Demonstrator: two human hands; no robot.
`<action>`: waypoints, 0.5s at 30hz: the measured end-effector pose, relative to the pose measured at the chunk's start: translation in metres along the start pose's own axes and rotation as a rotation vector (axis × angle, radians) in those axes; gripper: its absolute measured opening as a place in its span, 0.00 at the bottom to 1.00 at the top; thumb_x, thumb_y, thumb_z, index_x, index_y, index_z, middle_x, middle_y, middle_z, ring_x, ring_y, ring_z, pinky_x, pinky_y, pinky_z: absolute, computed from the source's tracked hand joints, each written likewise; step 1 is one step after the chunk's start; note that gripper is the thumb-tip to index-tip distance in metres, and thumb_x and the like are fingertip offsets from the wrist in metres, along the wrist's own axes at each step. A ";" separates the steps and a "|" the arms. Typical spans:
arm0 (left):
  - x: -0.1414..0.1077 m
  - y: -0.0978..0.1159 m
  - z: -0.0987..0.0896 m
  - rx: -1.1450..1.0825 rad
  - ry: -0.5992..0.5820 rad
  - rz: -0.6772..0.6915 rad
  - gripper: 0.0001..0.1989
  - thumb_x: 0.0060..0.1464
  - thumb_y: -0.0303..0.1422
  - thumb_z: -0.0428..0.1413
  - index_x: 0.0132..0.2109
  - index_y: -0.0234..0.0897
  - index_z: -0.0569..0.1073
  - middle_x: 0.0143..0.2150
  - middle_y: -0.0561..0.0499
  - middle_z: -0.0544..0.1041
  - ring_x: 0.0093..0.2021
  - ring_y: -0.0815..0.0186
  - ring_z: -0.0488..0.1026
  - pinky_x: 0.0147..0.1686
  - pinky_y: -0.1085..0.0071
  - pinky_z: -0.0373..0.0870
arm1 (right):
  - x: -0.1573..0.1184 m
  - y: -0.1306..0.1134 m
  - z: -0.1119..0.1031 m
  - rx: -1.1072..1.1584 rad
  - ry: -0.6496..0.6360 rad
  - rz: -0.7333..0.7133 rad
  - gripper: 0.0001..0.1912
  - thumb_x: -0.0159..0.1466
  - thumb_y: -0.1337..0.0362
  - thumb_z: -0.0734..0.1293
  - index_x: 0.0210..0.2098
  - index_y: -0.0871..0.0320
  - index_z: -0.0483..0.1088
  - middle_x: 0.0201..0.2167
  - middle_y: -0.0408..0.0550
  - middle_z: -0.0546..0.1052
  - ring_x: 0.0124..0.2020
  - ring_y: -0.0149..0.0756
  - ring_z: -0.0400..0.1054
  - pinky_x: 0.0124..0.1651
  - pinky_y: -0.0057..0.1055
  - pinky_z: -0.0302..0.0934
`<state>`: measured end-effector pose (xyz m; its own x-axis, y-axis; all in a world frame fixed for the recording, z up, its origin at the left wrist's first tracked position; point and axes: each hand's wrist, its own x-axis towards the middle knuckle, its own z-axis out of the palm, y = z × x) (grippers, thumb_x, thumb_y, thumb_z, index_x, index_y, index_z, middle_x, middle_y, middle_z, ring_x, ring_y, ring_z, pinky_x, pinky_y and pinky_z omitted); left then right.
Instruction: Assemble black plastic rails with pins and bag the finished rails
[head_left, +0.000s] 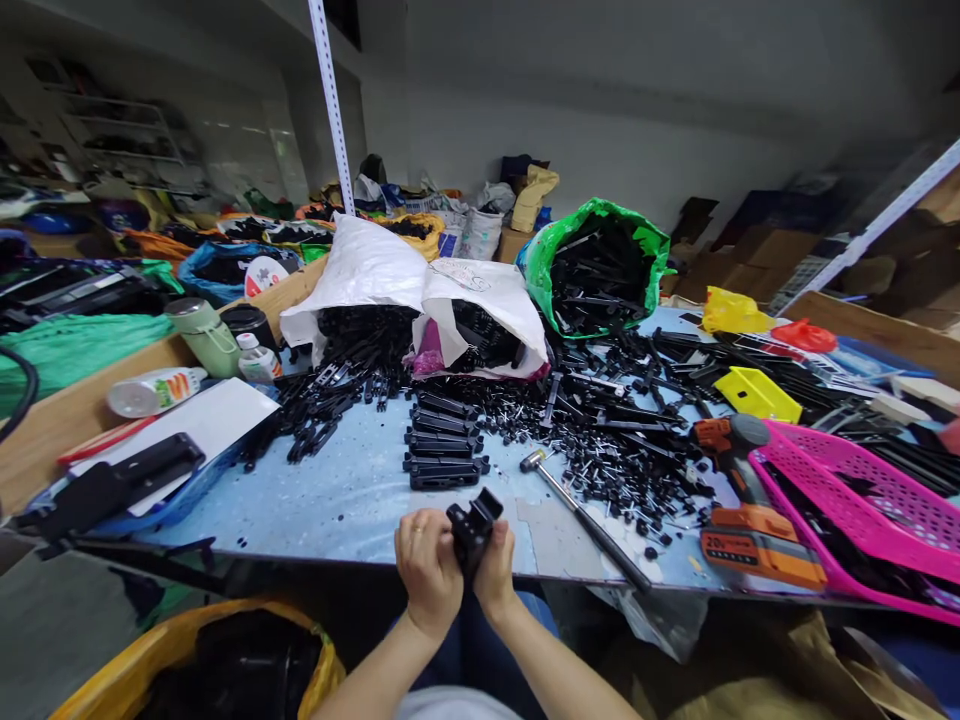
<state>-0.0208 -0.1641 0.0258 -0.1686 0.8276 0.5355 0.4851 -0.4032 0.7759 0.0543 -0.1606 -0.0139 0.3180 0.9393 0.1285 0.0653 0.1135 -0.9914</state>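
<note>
At the table's front edge, a black plastic clamp-like part [474,525] is gripped between my two hands. My left hand [429,560] has its fingers curled round the left side of the part. From the right, my right hand [495,567] presses on it with the thumb up. The part's upper end shows an open, U-shaped jaw; its lower end is hidden by my hands. Just beyond lies a stack of long black plastic parts [445,445] in a row. A hammer [585,518] with a black handle rests to the right of my hands.
Small black pieces and screws [615,460] are strewn right of centre. An orange cordless drill [750,510] stands beside a pink basket [862,455]. White sacks [375,265] and a green bag [536,270] spill black parts behind. Bottles [157,392] are at left; a yellow sack [142,660] sits below.
</note>
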 end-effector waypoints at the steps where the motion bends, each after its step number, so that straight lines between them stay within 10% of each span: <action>1: 0.000 0.000 0.000 -0.061 -0.035 -0.106 0.28 0.57 0.51 0.32 0.24 0.39 0.65 0.24 0.47 0.70 0.27 0.62 0.67 0.29 0.66 0.66 | -0.001 -0.003 -0.001 -0.036 0.016 -0.005 0.30 0.60 0.41 0.42 0.20 0.56 0.57 0.16 0.42 0.61 0.20 0.32 0.55 0.23 0.29 0.53; 9: -0.002 0.000 -0.002 -0.585 -0.154 -0.759 0.35 0.42 0.64 0.39 0.19 0.35 0.69 0.15 0.49 0.70 0.21 0.62 0.70 0.22 0.69 0.68 | -0.002 -0.034 -0.008 -0.209 -0.199 0.025 0.32 0.58 0.36 0.42 0.18 0.56 0.55 0.14 0.41 0.61 0.18 0.30 0.54 0.22 0.27 0.49; 15: 0.008 0.000 -0.016 -0.378 -0.271 -0.551 0.33 0.53 0.56 0.36 0.19 0.37 0.69 0.12 0.51 0.67 0.17 0.64 0.67 0.18 0.70 0.65 | -0.002 -0.041 -0.026 -0.081 -0.653 0.271 0.37 0.56 0.36 0.34 0.15 0.56 0.53 0.09 0.38 0.55 0.12 0.27 0.54 0.17 0.25 0.50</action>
<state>-0.0357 -0.1637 0.0359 -0.0608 0.9977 -0.0307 0.0524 0.0339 0.9980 0.0757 -0.1753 0.0272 -0.2975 0.9358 -0.1892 0.1423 -0.1525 -0.9780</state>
